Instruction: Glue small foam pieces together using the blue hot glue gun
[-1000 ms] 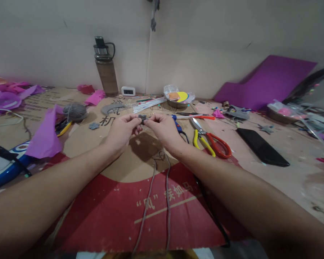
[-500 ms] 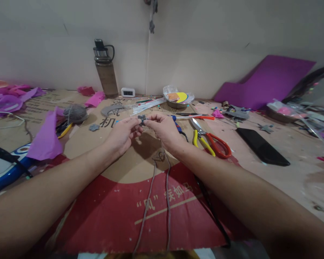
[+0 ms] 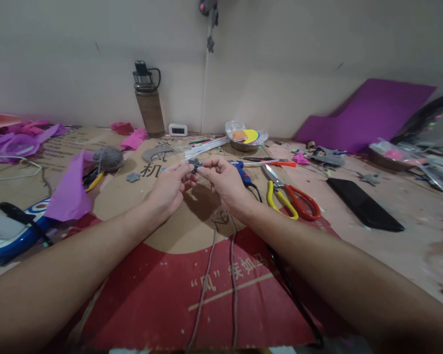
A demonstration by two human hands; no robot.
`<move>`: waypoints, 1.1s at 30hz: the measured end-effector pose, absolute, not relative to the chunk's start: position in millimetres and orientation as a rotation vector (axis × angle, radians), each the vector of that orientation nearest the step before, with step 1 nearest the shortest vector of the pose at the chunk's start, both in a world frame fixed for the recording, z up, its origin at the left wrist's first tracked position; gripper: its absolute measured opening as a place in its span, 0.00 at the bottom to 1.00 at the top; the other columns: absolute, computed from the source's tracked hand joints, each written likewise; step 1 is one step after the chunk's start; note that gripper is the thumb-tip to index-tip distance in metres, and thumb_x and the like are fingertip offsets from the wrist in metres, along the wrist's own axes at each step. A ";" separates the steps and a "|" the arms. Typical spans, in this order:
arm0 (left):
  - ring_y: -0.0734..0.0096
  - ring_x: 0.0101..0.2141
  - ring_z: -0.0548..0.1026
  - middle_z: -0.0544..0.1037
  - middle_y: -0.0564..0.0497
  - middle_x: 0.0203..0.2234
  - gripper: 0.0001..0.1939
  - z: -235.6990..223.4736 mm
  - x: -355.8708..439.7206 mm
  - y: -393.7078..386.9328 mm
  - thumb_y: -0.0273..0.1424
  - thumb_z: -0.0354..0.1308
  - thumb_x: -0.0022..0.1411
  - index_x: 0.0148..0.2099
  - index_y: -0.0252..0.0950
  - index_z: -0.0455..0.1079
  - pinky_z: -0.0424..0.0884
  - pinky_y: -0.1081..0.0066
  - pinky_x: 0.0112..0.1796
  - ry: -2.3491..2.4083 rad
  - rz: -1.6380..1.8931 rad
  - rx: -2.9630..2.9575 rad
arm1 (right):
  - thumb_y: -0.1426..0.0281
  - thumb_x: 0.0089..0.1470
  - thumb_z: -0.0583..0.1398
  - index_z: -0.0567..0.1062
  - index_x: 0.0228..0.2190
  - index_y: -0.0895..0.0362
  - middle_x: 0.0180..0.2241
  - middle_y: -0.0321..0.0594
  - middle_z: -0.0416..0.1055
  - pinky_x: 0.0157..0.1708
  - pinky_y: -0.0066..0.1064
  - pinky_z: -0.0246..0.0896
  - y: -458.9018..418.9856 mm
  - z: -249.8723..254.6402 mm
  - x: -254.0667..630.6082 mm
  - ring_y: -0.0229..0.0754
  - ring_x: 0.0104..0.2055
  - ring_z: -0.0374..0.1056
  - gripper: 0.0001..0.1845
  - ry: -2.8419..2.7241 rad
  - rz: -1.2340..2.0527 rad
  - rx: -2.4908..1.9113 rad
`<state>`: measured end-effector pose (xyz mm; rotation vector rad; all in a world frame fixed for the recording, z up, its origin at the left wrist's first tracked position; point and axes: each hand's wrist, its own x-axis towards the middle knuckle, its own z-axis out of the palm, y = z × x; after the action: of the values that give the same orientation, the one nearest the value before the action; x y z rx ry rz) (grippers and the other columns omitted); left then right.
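Where the fingertips meet above the cardboard, a small grey felt piece (image 3: 195, 163), ragged-edged and star-like, is pinched between the left hand (image 3: 170, 189) and right hand (image 3: 225, 183). Two grey yarn strands (image 3: 233, 275) trail down. Printed red-and-tan cardboard sheet (image 3: 162, 290) covers the table; yellow- and red-handled scissors (image 3: 290, 196) lie right, against plain pale walls.

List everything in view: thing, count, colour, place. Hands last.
small felt piece: one, dark grey, pinched between both hands' fingertips
cords: two, grey, running from under the hands toward the camera
cardboard sheet: one, brown and red, under the arms
scissors: one, red handles, right of the hands
pliers: one, yellow handles, beside the scissors
glue gun: one, blue, behind the right hand
phone: one, black, far right
yarn ball: one, grey, left
bottle: one, brown, at the wall
clock: one, white, beside the bottle
left hand: gripping the piece
right hand: gripping the piece
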<state>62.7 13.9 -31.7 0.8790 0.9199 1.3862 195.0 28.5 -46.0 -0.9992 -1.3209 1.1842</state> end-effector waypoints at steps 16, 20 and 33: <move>0.82 0.21 0.69 0.70 0.55 0.21 0.02 -28.2 66.7 9.8 0.24 0.60 0.52 0.29 0.32 0.68 0.64 0.80 0.22 0.935 1.383 0.904 | 0.62 0.43 0.64 0.70 0.28 0.56 0.25 0.31 0.64 0.24 0.27 0.49 27.7 -43.6 193.3 0.32 0.24 0.55 0.12 -1.306 1.157 -0.998; 0.81 0.21 0.68 0.69 0.56 0.20 0.04 -26.3 68.9 7.4 0.24 0.60 0.50 0.29 0.32 0.67 0.63 0.79 0.23 0.934 1.398 0.910 | 0.64 0.42 0.63 0.69 0.26 0.55 0.24 0.30 0.63 0.23 0.27 0.48 25.3 -41.6 190.4 0.32 0.24 0.55 0.11 -1.235 1.210 -0.977; 0.78 0.21 0.70 0.72 0.53 0.20 0.02 -32.0 64.8 9.9 0.25 0.60 0.50 0.27 0.31 0.70 0.65 0.77 0.23 0.908 1.271 0.939 | 0.68 0.39 0.61 0.66 0.22 0.55 0.19 0.26 0.56 0.24 0.27 0.45 24.4 -42.7 192.0 0.32 0.22 0.50 0.08 -1.186 1.289 -1.019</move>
<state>64.8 9.9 -32.0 0.9390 0.9082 1.2706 192.0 24.4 -42.7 -1.0194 -1.1864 1.2888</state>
